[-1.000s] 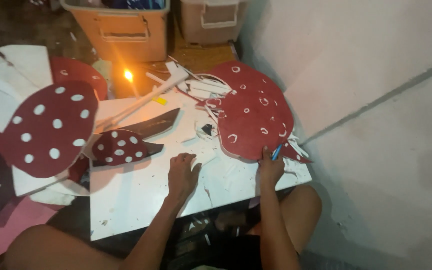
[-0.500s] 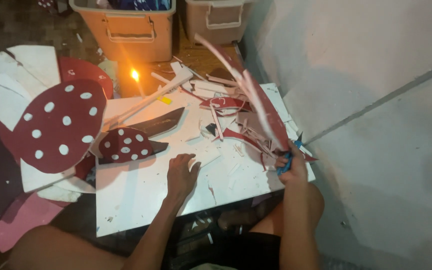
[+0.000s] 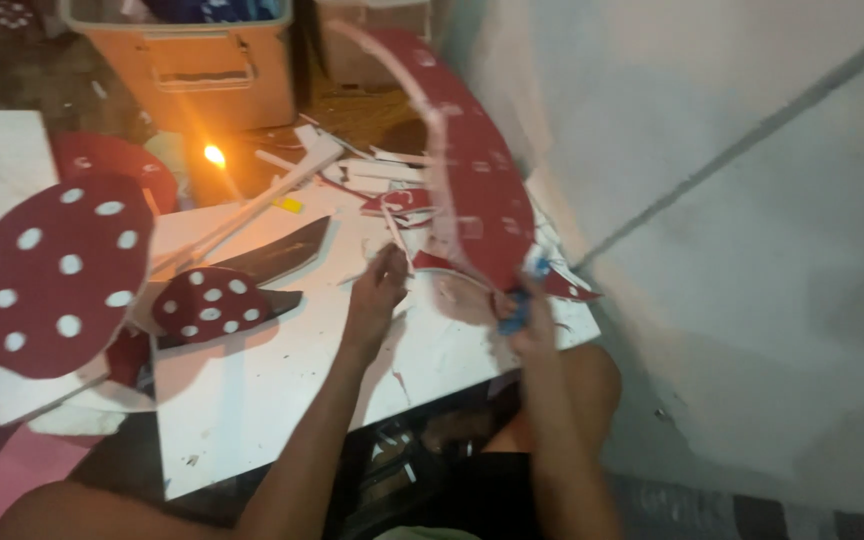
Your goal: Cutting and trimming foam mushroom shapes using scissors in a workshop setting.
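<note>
A large dark red foam cutout (image 3: pixel 472 170) with faint white rings stands tilted up on its edge, near the wall. My right hand (image 3: pixel 527 320) grips its lower edge together with a small blue tool (image 3: pixel 518 305). My left hand (image 3: pixel 380 290) rests on the white board (image 3: pixel 252 390), fingers bent around a thin white strip (image 3: pixel 394 235) just left of the cutout. A small red mushroom cap with white dots (image 3: pixel 207 300) lies on the board to the left.
A bigger dotted red mushroom piece (image 3: pixel 47 275) lies at the left. A lit candle (image 3: pixel 215 158) burns behind the board, in front of an orange plastic bin (image 3: pixel 207 60). White foam strips and scraps (image 3: pixel 352 170) litter the back. A pale wall (image 3: pixel 732 200) stands close on the right.
The large red cutout lay flat on the board one second ago; my right hand has lifted it onto its edge. My left hand slid forward toward it.
</note>
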